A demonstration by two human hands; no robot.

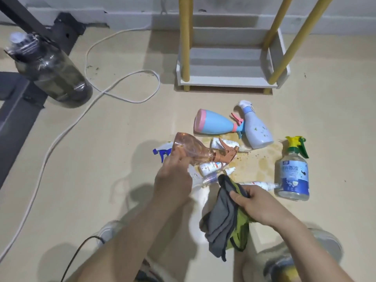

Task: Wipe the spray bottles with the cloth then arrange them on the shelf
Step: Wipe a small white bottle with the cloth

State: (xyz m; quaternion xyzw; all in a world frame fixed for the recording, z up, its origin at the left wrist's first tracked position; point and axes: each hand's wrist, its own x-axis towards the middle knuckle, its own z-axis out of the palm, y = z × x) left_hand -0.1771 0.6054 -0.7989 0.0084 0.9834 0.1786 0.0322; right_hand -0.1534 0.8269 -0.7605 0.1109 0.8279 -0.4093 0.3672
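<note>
Lowest in the frame, two bare forearms reach up to the hands. At centre, the left hand (173, 180) curls round the wide base end of a clear pink plastic spray bottle with a copper-coloured trigger head (189, 151), holding it off the floor with the nozzle pointing right. It looks empty or nearly so, and so probably light. Its thin, smooth wall likely gives under a hard squeeze and may slip when damp, so the broad body or the narrow neck below the trigger seems the surest hold.

Just to the right, apart from the bottle, the right hand (250, 202) pinches a limp grey-and-green cloth (221, 220) between thumb and curled fingers, with most of it hanging loose.

Beneath the hands, small white spray bottles (209, 166) lie by a brownish stain (258, 163). Above them, a blue-and-pink bottle (215, 124) and a pale lilac bottle (256, 129) appear to lie on their sides. A clear blue-labelled bottle with a green-and-yellow trigger (293, 171) stands at right. A white shelf with yellow posts (223, 80) stands at upper centre.
</note>
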